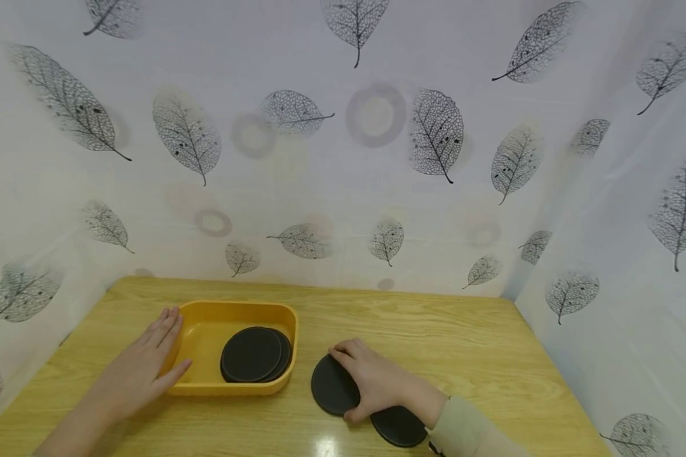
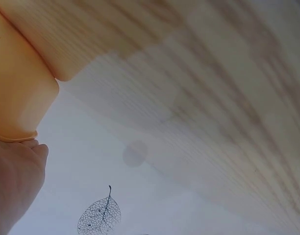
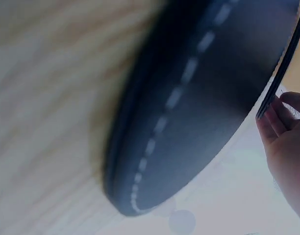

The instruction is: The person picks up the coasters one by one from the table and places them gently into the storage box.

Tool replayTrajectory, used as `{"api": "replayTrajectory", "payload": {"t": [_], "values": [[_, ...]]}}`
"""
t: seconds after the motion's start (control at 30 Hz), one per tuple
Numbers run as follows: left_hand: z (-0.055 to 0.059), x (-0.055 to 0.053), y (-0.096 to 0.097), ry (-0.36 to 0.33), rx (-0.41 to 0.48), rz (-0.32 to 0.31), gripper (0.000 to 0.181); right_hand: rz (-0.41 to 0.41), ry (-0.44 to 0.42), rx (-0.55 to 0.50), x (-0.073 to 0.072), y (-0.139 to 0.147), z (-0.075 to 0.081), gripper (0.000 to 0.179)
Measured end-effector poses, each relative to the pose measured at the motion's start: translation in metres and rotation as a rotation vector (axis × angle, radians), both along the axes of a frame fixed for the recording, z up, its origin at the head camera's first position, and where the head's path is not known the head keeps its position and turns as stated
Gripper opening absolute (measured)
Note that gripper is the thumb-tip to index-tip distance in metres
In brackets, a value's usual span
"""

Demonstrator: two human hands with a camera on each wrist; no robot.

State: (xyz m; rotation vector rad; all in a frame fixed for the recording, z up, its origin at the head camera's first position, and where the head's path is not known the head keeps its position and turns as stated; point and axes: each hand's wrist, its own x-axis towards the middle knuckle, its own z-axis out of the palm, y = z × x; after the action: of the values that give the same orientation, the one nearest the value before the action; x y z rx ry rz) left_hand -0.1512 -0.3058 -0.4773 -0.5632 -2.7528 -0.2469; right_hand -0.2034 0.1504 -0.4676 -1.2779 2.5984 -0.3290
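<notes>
My left hand (image 1: 140, 365) rests against the left side of a yellow plastic tray (image 1: 237, 388), fingers straight along its rim and thumb apart over the front corner. In the left wrist view that hand (image 2: 17, 183) touches the tray's edge. Two round black coasters (image 1: 251, 355) lie overlapped inside the tray, on its right side. To the right of the tray, my right hand (image 1: 374, 377) grips another black coaster (image 1: 333, 387) by its edges, thumb at the near side. Under my right wrist lies one more black coaster (image 1: 399, 426), light stitching round its edge (image 3: 174, 98).
The wooden table (image 1: 463, 343) runs back to a pale curtain (image 1: 343, 190) printed with leaves, which also hangs along the right side. The tray stands toward the table's back left.
</notes>
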Motion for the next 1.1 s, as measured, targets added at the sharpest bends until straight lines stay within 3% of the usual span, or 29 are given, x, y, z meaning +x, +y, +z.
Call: {"api": "replayTrajectory", "payload": {"t": [0.17, 0.3, 0.5, 0.67, 1.1], "values": [[0.000, 0.000, 0.000, -0.001, -0.003, -0.002, 0.083, -0.040, 0.003, -0.020, -0.002, 0.000, 0.005, 0.111], [0.000, 0.001, 0.001, -0.011, -0.003, 0.004, 0.083, -0.041, 0.061, -0.061, -0.008, -0.003, 0.016, 0.112], [0.000, 0.001, 0.001, -0.022, -0.004, 0.008, 0.083, -0.017, 0.182, -0.121, -0.019, -0.012, 0.041, 0.112], [-0.001, 0.000, 0.001, -0.027, -0.008, 0.011, 0.084, -0.005, 0.224, -0.179, -0.028, -0.025, 0.062, 0.112], [0.001, 0.002, 0.000, -0.038, 0.001, 0.015, 0.083, 0.019, 0.205, -0.111, -0.046, -0.069, 0.093, 0.112]]}}
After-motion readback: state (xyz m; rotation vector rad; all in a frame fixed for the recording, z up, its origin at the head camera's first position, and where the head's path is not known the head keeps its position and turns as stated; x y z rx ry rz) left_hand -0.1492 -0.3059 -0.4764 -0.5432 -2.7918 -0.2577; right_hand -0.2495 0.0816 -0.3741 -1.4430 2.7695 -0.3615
